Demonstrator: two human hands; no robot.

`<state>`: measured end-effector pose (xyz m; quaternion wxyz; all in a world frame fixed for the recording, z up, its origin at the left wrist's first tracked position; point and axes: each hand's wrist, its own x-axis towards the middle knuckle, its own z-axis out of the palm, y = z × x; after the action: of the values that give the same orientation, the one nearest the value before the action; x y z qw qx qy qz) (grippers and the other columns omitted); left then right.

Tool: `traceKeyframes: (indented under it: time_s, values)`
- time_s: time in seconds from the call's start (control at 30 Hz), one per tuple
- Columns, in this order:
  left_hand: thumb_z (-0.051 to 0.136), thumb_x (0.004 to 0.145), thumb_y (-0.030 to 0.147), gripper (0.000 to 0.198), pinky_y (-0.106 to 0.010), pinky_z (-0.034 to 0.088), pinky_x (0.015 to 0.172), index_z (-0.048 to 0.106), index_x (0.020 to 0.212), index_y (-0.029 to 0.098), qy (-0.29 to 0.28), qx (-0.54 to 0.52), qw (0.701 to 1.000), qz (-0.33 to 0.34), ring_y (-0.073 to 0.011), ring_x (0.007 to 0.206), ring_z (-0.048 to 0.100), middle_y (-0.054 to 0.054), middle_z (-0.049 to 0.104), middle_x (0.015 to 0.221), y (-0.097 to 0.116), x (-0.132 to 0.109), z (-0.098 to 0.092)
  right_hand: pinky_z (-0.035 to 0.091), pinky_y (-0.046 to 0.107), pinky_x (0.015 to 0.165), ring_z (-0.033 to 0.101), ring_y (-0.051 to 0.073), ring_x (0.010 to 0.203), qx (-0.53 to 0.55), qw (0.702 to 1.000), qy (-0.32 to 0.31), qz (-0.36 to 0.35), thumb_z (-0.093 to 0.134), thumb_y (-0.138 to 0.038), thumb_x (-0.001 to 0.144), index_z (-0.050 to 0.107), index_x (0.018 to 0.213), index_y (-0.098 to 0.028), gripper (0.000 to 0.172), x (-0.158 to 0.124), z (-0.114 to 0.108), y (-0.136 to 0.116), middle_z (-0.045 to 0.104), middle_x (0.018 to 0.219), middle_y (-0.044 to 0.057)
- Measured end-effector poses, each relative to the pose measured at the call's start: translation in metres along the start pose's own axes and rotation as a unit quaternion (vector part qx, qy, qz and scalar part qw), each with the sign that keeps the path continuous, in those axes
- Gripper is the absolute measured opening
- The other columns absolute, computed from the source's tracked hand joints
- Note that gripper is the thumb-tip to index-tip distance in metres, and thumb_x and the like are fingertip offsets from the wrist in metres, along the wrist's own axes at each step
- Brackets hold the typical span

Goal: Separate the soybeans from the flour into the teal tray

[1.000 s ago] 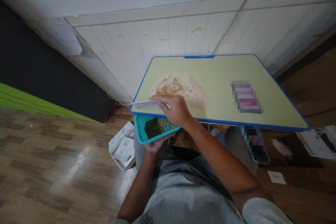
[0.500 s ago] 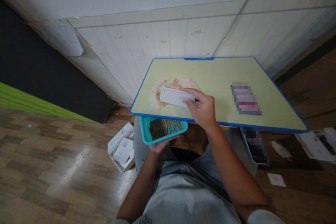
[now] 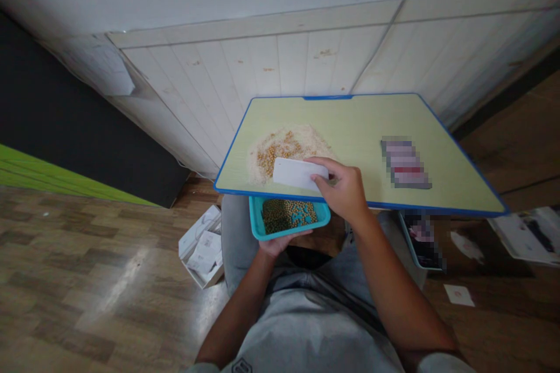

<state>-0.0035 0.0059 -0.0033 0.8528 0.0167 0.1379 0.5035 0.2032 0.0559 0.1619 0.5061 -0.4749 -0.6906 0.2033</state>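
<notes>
Right hand [image 3: 345, 192] is gripping a flat white plastic card [image 3: 300, 173] against the large pale rice-and-bean heap [image 3: 280, 143] at eleven o'clock, left hand [image 3: 280, 243] holding a teal plastic tray [image 3: 255, 217], partly bean-filled, at seven.

Dim, soft indoor light; edges bowed, corners slightly blurred.

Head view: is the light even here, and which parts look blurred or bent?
Head view: the light is dim and soft, with a pale glare streak on the wood floor at left; the wall boards and table rim curve, a wide-lens effect; one patch on the table is pixelated; the right hand, white card and teal tray look fairly sharp.
</notes>
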Motion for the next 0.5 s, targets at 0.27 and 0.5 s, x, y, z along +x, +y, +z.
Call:
traceKeyframes:
  time_s: [0.27,0.5]
  values:
    - [0.038,0.097,0.076,0.072,-0.087,0.026,0.119,0.073,0.141,0.031,0.053,0.068,0.996,-0.006,-0.0520,0.162,0.026,-0.009,0.051,0.168,-0.013,0.004,0.022,0.064,0.040,0.074,0.077,0.021,0.079,-0.019,0.998,0.052,0.030,0.067,-0.015,0.084,0.081,0.121,-0.026,0.041,0.012,-0.004,0.024,0.085,0.112,0.004]
    - [0.033,0.098,0.078,0.073,-0.084,0.027,0.121,0.076,0.136,0.031,0.049,0.078,0.996,-0.010,-0.0498,0.163,0.024,-0.006,0.046,0.171,-0.015,0.003,0.022,0.064,0.040,0.074,0.075,0.020,0.076,-0.038,0.996,0.076,0.025,0.067,-0.015,0.083,0.081,0.120,-0.026,0.041,0.019,-0.002,0.029,0.085,0.110,0.004]
